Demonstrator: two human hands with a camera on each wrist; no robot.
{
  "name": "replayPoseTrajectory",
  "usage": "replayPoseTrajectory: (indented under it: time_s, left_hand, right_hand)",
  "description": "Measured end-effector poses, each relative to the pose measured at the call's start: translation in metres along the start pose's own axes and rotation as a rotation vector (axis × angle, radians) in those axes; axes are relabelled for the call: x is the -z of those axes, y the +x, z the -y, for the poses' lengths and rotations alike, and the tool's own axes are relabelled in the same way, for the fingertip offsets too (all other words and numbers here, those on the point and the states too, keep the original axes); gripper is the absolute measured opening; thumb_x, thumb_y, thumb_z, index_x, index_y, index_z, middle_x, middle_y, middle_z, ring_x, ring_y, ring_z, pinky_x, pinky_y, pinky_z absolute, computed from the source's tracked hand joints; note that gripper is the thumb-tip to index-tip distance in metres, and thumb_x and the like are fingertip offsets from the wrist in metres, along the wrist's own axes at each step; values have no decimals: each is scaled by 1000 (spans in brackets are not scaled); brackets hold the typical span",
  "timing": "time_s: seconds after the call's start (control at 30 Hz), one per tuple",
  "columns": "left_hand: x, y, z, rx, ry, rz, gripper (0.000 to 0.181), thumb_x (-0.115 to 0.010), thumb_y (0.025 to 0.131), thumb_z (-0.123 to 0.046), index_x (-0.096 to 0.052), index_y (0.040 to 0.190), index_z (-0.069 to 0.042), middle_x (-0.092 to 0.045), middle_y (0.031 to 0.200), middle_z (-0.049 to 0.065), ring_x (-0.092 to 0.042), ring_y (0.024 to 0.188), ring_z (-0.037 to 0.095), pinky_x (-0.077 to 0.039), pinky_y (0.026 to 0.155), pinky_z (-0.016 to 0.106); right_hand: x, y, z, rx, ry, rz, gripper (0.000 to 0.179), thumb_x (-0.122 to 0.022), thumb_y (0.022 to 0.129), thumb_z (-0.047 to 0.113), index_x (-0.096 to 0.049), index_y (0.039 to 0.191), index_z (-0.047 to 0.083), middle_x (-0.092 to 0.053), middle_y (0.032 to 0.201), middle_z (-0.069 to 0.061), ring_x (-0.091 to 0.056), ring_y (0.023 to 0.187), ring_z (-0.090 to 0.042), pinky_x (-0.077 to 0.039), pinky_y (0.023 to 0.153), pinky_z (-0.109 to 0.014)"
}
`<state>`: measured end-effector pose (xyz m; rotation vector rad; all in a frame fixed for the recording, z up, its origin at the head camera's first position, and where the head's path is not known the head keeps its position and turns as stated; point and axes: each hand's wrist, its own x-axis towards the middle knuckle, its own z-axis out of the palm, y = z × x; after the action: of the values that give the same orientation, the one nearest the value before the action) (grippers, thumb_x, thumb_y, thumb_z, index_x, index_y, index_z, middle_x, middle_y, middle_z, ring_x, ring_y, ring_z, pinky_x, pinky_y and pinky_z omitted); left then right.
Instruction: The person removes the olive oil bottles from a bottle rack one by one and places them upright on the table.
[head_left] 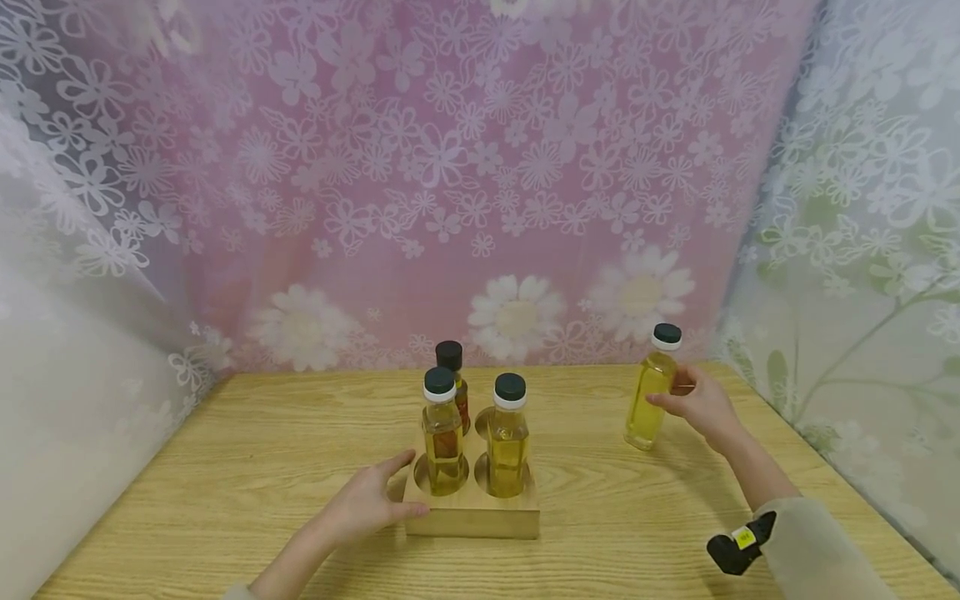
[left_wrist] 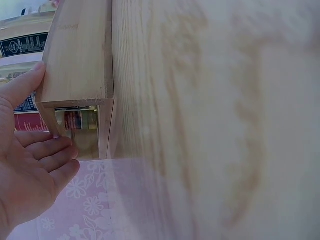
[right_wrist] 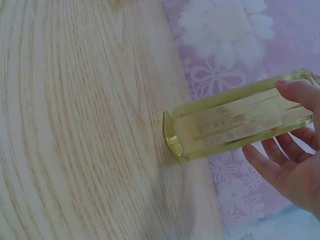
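Note:
My right hand (head_left: 705, 406) grips a clear bottle of yellow liquid (head_left: 648, 400) with a dark green cap, thumb on one side and fingers on the other. The bottle leans slightly at the table's right; whether its base touches the wood I cannot tell. A wooden bottle holder (head_left: 472, 523) stands near the middle. My left hand (head_left: 367, 498) rests at its left end, fingers extended, thumb by the front corner. Two similar bottles, a left one (head_left: 444, 442) and a right one (head_left: 507, 446), stand in the front holes. Behind them is a dark-capped bottle (head_left: 449, 357), partly hidden.
The holder's back right hole (head_left: 486, 423) shows beside the dark-capped bottle. The wooden table (head_left: 300, 433) meets a pink flowered curtain (head_left: 420, 208) at the back, with pale curtains at both sides. A black device (head_left: 738, 546) is strapped at the right sleeve.

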<state>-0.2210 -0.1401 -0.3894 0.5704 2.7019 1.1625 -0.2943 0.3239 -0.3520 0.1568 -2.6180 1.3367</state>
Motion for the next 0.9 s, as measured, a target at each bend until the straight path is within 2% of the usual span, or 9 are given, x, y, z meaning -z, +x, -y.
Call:
replayPoseTrajectory:
  time_s: [0.2, 0.27, 0.33, 0.5, 0.6, 0.63, 0.7, 0.83, 0.9]
  left_hand:
    - [1, 0, 0, -7, -15, -11, 88, -73, 77, -43, -34, 141, 3, -59, 117, 21, -31, 45, 9, -41, 65, 34]
    - [1, 0, 0, -5, -23, -11, 88, -73, 77, -43, -35, 141, 3, -52, 126, 24, -35, 48, 9, -41, 63, 33]
    - [0, 0, 0, -7, -27, -15, 87, -74, 76, -42, -35, 141, 3, -41, 138, 23, -39, 55, 10, -41, 68, 35]
    - [-1, -1, 0, 0, -25, -16, 87, -75, 76, -41, -36, 140, 3, -41, 139, 23, -43, 58, 14, -39, 75, 40]
    - [-2, -2, -1, 6, -7, -28, 87, -75, 75, -42, -37, 140, 2, -42, 138, 22, -56, 84, 21, -41, 79, 42]
    - [-2, -2, -1, 9, -6, -29, 87, -75, 75, -42, -38, 140, 1, -44, 136, 22, -56, 83, 23, -41, 79, 42]
    - [-2, -2, -1, 7, 4, -36, 87, -75, 75, -43, -38, 140, 1, -45, 136, 21, -54, 98, 26, -42, 81, 44]
    - [-1, -1, 1, 0, 4, -32, 87, -74, 75, -44, -37, 140, 1, -45, 136, 21, -55, 88, 26, -41, 82, 45]
    - [0, 0, 1, -5, 3, -33, 87, -74, 76, -45, -37, 140, 1, -42, 138, 21, -54, 102, 28, -41, 86, 48]
  right_hand:
    - [3, 0, -1, 1, -18, 20, 60, -69, 85, 26, -41, 125, -10, -50, 116, -25, -51, 106, -39, -50, 76, -34]
    - [4, 0, -1, 5, -35, 29, 62, -68, 86, 28, -40, 126, -10, -50, 116, -26, -51, 106, -40, -50, 77, -37]
    - [5, -1, -1, 12, -46, 42, 64, -68, 86, 29, -39, 127, -11, -49, 116, -27, -51, 106, -41, -50, 77, -38]
    - [9, -5, -6, 36, -58, 84, 65, -64, 89, 29, -36, 131, -12, -48, 119, -30, -50, 106, -43, -51, 77, -39]
    - [12, -8, -11, 42, -53, 105, 63, -62, 91, 27, -35, 131, -13, -48, 119, -31, -50, 106, -43, -51, 77, -38]
    - [13, -10, -13, 40, -54, 107, 63, -61, 91, 27, -35, 132, -13, -49, 119, -31, -50, 106, -42, -51, 77, -37]
    - [15, -13, -16, 38, -61, 106, 62, -60, 92, 27, -35, 133, -12, -49, 119, -31, -52, 104, -37, -51, 76, -35]
    - [20, -18, -17, 36, -62, 97, 61, -59, 92, 28, -36, 134, -10, -51, 118, -29, -56, 95, -13, -51, 75, -29]
    - [22, -21, -17, 42, -71, 93, 60, -58, 93, 29, -37, 133, -9, -51, 117, -27, -55, 89, -1, -51, 74, -27]
